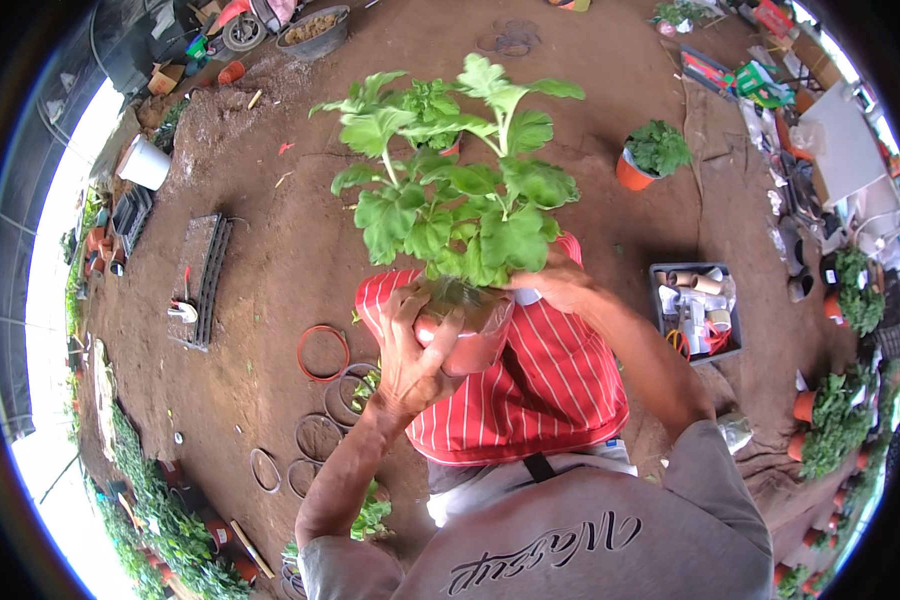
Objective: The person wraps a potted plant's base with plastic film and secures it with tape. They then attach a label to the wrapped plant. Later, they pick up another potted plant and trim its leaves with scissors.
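Observation:
A leafy green potted plant [487, 187] is held over my lap, its lobed leaves spreading away from me. My left hand [412, 352] grips the side of its orange-red pot [472, 349], which looks wrapped in clear plastic film [465, 300]. At the right of the pot's top, my right hand [555, 283] reaches in under the lower leaves. Its fingertips are hidden there, so I cannot tell what they hold. Beneath the pot lies a red apron with white stripes [555, 397].
Hoops [322, 352] lie on the soil floor at left, beside stacked black trays [199, 281] with a red-handled tool. A crate [697, 356] of cardboard tubes and tape stands at right. Potted plants stand ahead [637, 176] and along both sides; a white bucket [144, 163] is far left.

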A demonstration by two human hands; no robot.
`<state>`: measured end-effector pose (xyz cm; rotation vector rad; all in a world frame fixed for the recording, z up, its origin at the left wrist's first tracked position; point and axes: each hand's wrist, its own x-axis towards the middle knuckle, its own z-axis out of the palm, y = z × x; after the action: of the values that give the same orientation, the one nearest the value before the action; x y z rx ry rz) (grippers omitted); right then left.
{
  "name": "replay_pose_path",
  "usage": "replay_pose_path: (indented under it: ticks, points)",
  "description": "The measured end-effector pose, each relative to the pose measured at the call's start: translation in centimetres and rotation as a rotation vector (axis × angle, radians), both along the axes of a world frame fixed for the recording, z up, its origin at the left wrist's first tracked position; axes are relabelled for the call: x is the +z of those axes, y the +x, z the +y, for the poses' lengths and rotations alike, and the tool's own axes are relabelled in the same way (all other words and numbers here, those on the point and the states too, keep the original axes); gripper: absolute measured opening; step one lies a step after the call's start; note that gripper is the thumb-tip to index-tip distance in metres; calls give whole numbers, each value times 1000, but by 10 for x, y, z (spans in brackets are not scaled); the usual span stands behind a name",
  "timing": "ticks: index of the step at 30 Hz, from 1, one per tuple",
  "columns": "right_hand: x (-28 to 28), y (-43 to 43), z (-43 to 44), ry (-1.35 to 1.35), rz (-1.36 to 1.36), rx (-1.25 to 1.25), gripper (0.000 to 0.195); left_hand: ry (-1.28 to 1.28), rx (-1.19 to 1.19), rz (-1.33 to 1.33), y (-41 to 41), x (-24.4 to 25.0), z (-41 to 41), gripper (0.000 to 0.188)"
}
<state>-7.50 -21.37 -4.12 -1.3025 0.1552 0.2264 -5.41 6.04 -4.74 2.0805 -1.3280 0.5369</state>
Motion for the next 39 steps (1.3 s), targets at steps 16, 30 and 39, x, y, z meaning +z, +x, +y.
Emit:
replay_pose_path:
  ticks: [16,30,39]
  points:
    - [-12,-55,-10,-650,-394,-305,52,45,37,86,-1,10,-8,104]
    - [75,-43,33,-1308,-792,-633,48,146,137,-18,-17,10,-24,90]
    - [72,-76,90,-1240,-730,-499,35,148,287,22,-24,11,-38,77]
